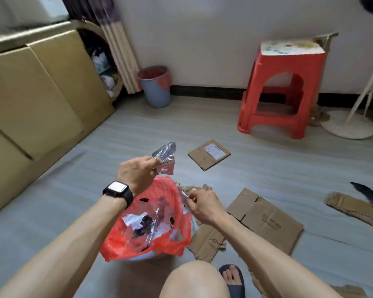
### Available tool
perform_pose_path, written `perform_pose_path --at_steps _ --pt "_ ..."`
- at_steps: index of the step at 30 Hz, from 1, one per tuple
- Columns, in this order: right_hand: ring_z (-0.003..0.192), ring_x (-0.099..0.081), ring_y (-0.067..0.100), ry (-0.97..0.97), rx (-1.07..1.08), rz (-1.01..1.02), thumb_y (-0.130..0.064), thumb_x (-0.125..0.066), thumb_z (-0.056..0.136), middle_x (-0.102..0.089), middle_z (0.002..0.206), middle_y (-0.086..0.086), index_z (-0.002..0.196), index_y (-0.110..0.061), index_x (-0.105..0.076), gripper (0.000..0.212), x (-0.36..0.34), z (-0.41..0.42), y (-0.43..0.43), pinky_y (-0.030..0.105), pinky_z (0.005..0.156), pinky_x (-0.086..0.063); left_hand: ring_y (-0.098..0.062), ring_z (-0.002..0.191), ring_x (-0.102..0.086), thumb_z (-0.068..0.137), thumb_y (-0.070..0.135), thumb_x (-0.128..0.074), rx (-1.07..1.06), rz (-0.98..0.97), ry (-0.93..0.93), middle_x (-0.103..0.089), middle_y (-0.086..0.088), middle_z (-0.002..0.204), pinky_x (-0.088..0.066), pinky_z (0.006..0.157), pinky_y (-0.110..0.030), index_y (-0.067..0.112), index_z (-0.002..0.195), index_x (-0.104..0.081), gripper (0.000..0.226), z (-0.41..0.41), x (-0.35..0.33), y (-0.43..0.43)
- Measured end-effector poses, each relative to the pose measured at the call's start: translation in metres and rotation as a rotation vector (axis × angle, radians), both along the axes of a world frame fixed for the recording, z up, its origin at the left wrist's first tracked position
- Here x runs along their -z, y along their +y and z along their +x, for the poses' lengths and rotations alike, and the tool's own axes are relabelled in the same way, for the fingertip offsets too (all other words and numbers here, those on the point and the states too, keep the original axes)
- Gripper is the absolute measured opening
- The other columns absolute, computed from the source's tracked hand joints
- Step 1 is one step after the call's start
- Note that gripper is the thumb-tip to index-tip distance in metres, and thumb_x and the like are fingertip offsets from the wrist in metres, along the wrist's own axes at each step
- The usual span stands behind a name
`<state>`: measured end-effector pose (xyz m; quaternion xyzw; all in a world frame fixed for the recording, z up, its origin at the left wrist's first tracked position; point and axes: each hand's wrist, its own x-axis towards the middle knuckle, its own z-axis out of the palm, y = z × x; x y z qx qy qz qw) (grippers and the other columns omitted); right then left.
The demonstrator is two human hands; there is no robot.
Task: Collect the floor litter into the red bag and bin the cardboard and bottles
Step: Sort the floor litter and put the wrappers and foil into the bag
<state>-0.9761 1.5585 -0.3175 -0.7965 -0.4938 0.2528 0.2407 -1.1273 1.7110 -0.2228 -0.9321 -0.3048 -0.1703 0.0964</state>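
The red bag (pixel 170 192) sits open on the floor in front of my knee, with foil and paper scraps inside. My left hand (pixel 136 175) holds a crumpled silver foil wrapper (pixel 165 157) above the bag's far rim. My right hand (pixel 202 204) pinches the bag's right rim together with a small scrap. Flattened cardboard (pixel 265 220) lies to the right of the bag. A small cardboard piece with a label (pixel 209 154) lies further out. Torn cardboard (pixel 351 208) and a black scrap (pixel 366 191) lie at the far right.
A blue bin with a red liner (pixel 156 86) stands against the far wall. A red plastic stool (pixel 282 91) is at the right, beside a white stand base (pixel 349 125). Large brown boxes (pixel 37 91) line the left side. My foot in a dark sandal (pixel 233 278) is at the bottom.
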Motion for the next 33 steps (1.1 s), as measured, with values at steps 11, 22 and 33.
perform_pose_path --at_steps 11,22,33 --pt "0.104 -0.064 0.016 0.101 0.067 0.029 -0.057 -0.066 0.086 -0.064 0.130 -0.002 0.148 -0.030 -0.038 0.074 -0.072 0.047 -0.032 0.036 0.096 -0.050 -0.026 0.096 -0.065 0.097 0.031 -0.053 0.036 -0.273 0.151 -0.070 0.001 0.110 -0.044 0.067 -0.029 0.036 0.118 -0.065 0.025 0.023 -0.029 -0.038" --pt "0.070 -0.058 0.009 0.124 0.361 0.245 -0.031 -0.081 0.082 -0.070 0.076 -0.001 0.084 -0.019 -0.074 0.014 -0.142 0.130 -0.181 0.016 0.063 -0.043 -0.010 0.073 -0.070 0.080 0.041 -0.078 0.480 -0.792 0.006 -0.075 0.006 0.086 -0.060 0.067 -0.032 0.032 0.096 -0.075 0.019 0.167 -0.045 -0.148" --pt "0.073 -0.059 0.019 0.709 0.525 0.463 -0.002 -0.069 0.091 -0.072 0.089 0.016 0.097 -0.011 -0.078 0.015 -0.144 0.174 -0.237 0.023 0.063 -0.049 -0.025 0.080 -0.064 0.084 0.002 -0.074 0.381 -1.601 -0.482 -0.073 -0.009 0.078 -0.049 0.059 -0.022 0.014 0.084 -0.077 0.012 0.197 -0.051 -0.180"
